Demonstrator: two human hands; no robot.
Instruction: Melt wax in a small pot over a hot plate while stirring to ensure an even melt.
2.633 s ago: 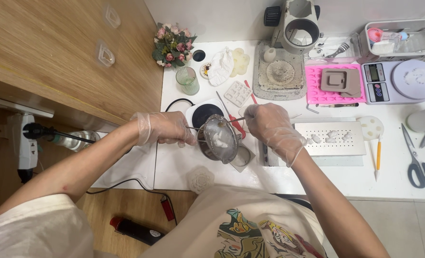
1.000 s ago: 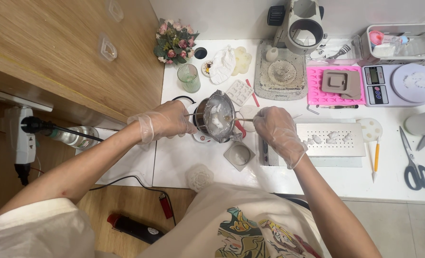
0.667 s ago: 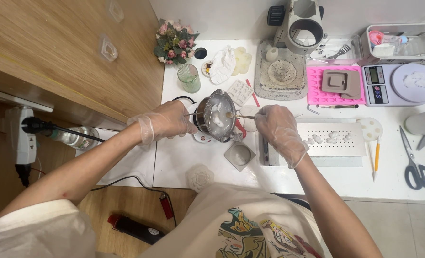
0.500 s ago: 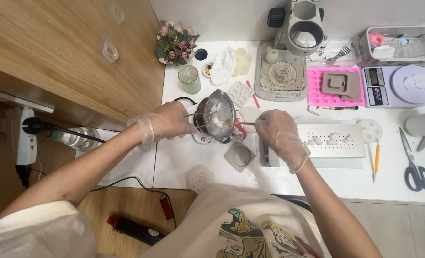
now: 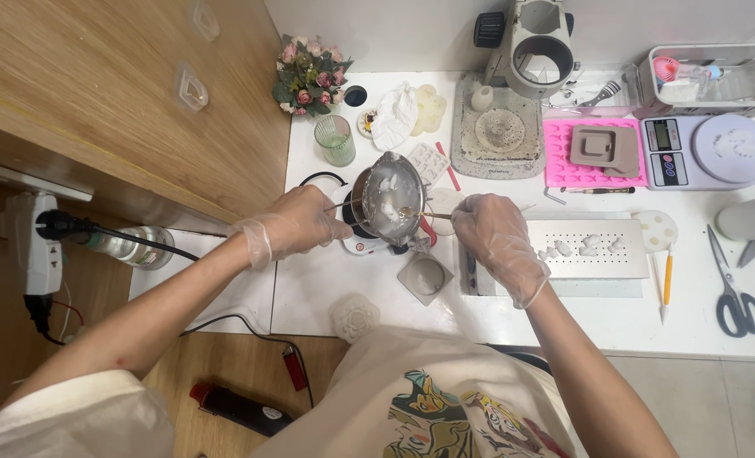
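Our L hand (image 5: 297,222) is clenched on the handle of the pot (image 5: 386,201), keeping it tilted over the hotplate (image 5: 356,239); white lumps sit inside. R hand (image 5: 498,233) pinches a thin spoon (image 5: 420,214), tip at the pot rim. Grey mould (image 5: 425,276) lies just below on the table (image 5: 564,314), scissors (image 5: 738,298) far right.

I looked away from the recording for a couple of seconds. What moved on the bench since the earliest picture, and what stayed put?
The left hand carried the small metal pot away from above the grey square mould, back over the round hotplate. The right hand followed, its spoon still in the pot. Both grips held throughout. Scale, scissors and pink mould stayed put.
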